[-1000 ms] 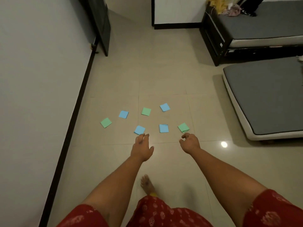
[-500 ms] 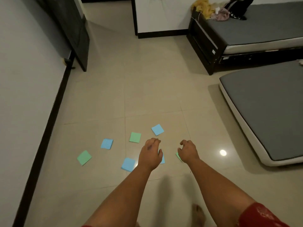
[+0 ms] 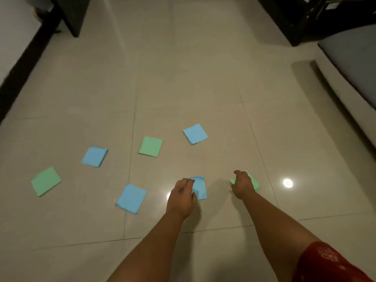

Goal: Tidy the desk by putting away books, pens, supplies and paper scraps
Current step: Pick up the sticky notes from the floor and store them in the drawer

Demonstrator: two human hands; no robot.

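Several blue and green paper squares lie scattered on the tiled floor. My left hand (image 3: 182,192) reaches down onto the left edge of a blue square (image 3: 201,188), with curled fingers and thumb pinching it; its top corner curls up a little. My right hand (image 3: 242,184) sits over a green square (image 3: 255,183), fingers curled onto it, hiding most of the paper. Loose squares lie further off: blue (image 3: 195,134), green (image 3: 150,146), blue (image 3: 94,156), green (image 3: 45,181) and blue (image 3: 131,198).
A grey mattress (image 3: 356,64) lies on the floor at the right, with a dark bed frame (image 3: 295,21) behind it. A dark door panel (image 3: 75,15) stands at the top left. The white wall's black skirting (image 3: 18,74) runs along the left.
The view has dropped closer to the floor. Both hands have gone down from above the papers onto the near blue and green squares.
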